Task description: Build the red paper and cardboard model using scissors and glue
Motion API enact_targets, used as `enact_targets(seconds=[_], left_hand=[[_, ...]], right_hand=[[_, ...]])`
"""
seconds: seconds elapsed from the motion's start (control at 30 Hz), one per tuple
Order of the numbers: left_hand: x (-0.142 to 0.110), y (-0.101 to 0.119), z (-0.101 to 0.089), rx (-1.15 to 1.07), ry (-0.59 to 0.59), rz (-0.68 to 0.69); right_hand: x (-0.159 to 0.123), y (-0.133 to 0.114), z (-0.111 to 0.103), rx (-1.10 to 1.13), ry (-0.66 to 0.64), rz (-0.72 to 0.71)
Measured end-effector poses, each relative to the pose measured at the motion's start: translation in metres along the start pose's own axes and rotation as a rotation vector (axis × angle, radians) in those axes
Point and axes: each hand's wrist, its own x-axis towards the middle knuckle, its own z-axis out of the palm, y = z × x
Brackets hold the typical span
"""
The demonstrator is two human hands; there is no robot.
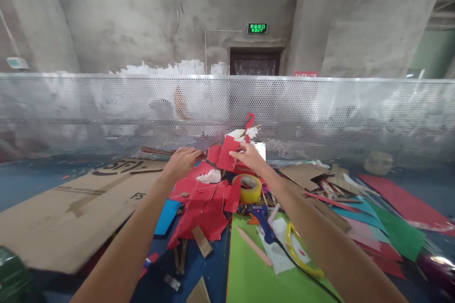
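My right hand (pixel 247 154) pinches a piece of red card (pixel 228 153) by its right edge, holding it upright above the pile. To its left, my left hand (pixel 184 161) reaches over the far side of the pile with its fingers bent together. Their tips are at dark twigs and another red piece (pixel 213 154); what they grip is hidden. Below the hands lie cut sheets of red paper (pixel 204 208) with a crumpled white tissue (pixel 209 176) on top. A roll of yellow tape (pixel 250 189) stands close by. A red loop (pixel 250 120) rises behind the card.
A blue glue gun (pixel 263 222) with a black cable lies on a green sheet (pixel 249 274), near yellow-handled scissors (pixel 293 241). Flattened cardboard (pixel 88 203) covers the left side. Coloured papers (pixel 369 220) are heaped at right. A perforated metal screen (pixel 106 118) borders the table's back.
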Motion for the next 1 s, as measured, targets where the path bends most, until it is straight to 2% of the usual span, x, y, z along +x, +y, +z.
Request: enact_targets(seconds=[0.13,0.23,0.33,0.4,0.53,0.67,0.77,1.0], left_hand=[[-0.005,0.001,-0.046,-0.076,-0.060,0.086],[-0.021,0.015,-0.061,-0.097,-0.147,0.071],[-0.045,0.032,-0.061,-0.110,-0.193,0.061],[-0.061,0.041,-0.057,-0.120,-0.179,0.043],[-0.081,0.050,-0.052,-0.114,-0.190,0.000],[-0.084,0.056,-0.055,-0.109,-0.192,-0.077],[-0.082,0.064,-0.060,-0.080,-0.180,-0.018],[-0.076,0.081,-0.072,0.108,-0.373,0.090]], right_hand=[[-0.028,-0.036,-0.009,0.170,-0.061,0.012],[-0.054,-0.047,-0.007,0.232,-0.079,0.082],[-0.071,-0.045,-0.002,0.284,-0.150,0.137],[-0.076,-0.042,0.001,0.310,-0.201,0.151],[-0.078,-0.040,0.006,0.305,-0.215,0.139],[-0.079,-0.045,0.007,0.264,-0.200,0.125],[-0.081,-0.048,0.006,0.225,-0.182,0.145],[-0.078,-0.048,0.005,0.236,-0.204,0.126]])
